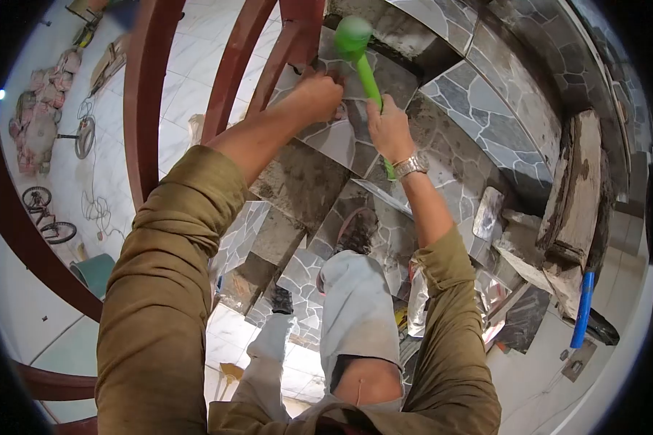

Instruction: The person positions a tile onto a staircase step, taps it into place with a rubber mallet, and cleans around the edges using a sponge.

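Observation:
My right hand (pixel 390 129) is wrapped round the handle of a green mallet (pixel 368 78). The mallet's rounded head, blurred, is up and away from me, and the butt of the handle sticks out below my fist near the wristwatch (pixel 412 164). My left hand (pixel 318 96) is closed beside the foot of a dark red post, low over a grey stone-pattern tile (pixel 384 69). Whatever its fingers grip, if anything, is hidden. Around and below both hands lie stair treads with stone-pattern tiles and a bare, dirty patch (pixel 297 177).
Dark red railing posts (pixel 144 101) rise on the left. Beyond them, a lower floor holds stacked sacks (pixel 42 119) and a small bicycle (pixel 47 214). At right, a rough timber piece (pixel 577 185) leans near a blue-handled tool (pixel 582 308). My shoe (pixel 358 230) stands on the steps.

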`<state>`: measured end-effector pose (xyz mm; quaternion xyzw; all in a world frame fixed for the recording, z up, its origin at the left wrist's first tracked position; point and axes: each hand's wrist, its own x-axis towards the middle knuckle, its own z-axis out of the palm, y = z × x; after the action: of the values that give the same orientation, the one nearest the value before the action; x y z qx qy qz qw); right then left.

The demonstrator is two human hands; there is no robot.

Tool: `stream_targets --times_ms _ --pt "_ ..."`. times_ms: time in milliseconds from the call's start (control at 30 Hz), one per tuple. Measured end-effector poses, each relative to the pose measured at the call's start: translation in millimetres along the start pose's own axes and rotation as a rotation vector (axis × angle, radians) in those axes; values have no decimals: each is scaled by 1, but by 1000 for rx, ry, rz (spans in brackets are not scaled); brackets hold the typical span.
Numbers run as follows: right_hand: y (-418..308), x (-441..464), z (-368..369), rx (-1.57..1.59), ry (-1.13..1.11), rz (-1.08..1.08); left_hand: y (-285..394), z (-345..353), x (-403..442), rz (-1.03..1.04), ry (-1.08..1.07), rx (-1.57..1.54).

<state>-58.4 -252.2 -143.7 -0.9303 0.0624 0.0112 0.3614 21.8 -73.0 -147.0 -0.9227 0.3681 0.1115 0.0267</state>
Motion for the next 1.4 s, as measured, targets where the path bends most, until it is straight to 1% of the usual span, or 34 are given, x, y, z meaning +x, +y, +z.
stream_targets --times_ms 67,100,167,233,267,300,333,367,433,533,567,633,667,733,800,867,933,1000,1100,1200,1300,1400 --pt "8 9 0 -109 -33 -139 0 2 0 8 -39 -16" --pt "12 8 1 -57 -10 -74 -1 4 3 6 -61 -24" --pt "-20 -2 -7 47 44 55 -5 4 5 2 -64 -56" --pt "10 8 16 -59 -6 -41 -4 4 3 21 -30 -117" --pt "12 9 14 -117 -26 -85 -3 8 4 24 16 -101" --pt "15 8 8 -78 -12 -47 -2 12 5 22 64 -81" --pt "-3 4 -5 -34 0 -20 -3 13 7 10 114 -59" --pt "-13 1 -10 15 6 9 -1 6 6 9 87 -29" --pt "-8 -2 -3 -16 2 47 2 -4 4 -7 25 19" --pt "3 -1 -5 -27 -9 59 1 -10 6 -1 -47 -75" --pt "3 3 -5 -18 -16 50 -1 -11 9 -39 -22 -123" --pt "-2 1 -15 160 -177 172 9 2 7 -112 -14 -231" --pt "-2 1 -21 242 -247 234 18 1 4 -177 2 -188" --pt "17 1 -14 -17 -191 -107 31 -3 4 -298 46 -100" --pt "43 1 -3 -241 -44 -446 31 6 7 -346 46 -161" --pt "19 -3 -29 -88 -175 -208 33 8 7 -380 43 -167" --pt "3 -6 -34 -77 -142 -195 33 4 7 -410 42 -120" --pt "7 -18 -26 -220 52 -364 31 1 8 -397 25 -140" --pt "4 -20 -17 -23 7 47 32 -10 8 -381 -31 -137" --pt "20 -13 -16 -274 3 -344 32 -10 9 -382 -39 -104" --pt "12 -15 -12 8 -35 114 32 -10 8 -388 -21 -109" --pt "2 -8 -22 29 -74 96 33 -9 7 -410 20 -127"
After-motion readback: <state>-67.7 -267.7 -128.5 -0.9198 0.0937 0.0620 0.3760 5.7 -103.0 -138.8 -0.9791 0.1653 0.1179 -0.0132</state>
